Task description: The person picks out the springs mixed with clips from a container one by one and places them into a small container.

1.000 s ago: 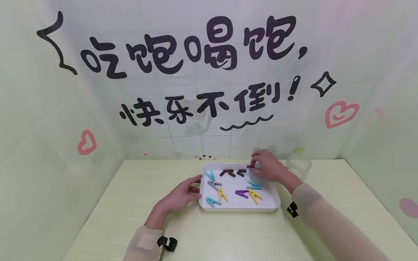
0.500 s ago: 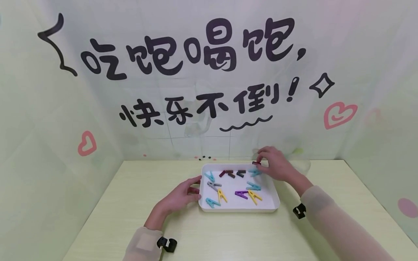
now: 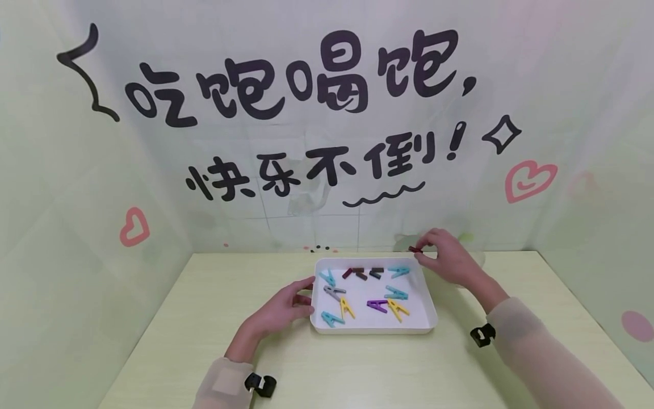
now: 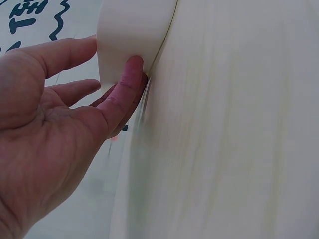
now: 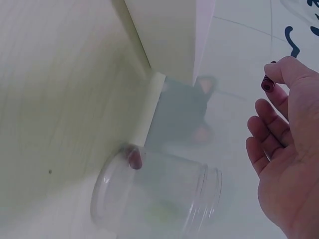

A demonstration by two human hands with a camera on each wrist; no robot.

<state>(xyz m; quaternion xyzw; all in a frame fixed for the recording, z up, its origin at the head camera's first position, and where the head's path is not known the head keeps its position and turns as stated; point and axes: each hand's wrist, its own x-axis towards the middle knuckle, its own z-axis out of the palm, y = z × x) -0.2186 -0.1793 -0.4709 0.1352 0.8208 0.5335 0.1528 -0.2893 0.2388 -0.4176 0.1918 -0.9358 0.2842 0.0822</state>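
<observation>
Clear jar point(image 5: 172, 194) — piece point(image 5: 134, 159) inside, right wrist only

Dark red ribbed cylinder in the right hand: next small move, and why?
Probably bring the dark red ribbed cylinder over the clear round jar: the right hand pinches it by the far right corner of the rectangular white tray, the jar stands to that side, and a similar dark reddish piece shows through its wall near the base.

Clothespins point(image 3: 394, 305) lie in the tray point(image 3: 373, 330), left of the jar point(image 5: 169, 194).
</observation>
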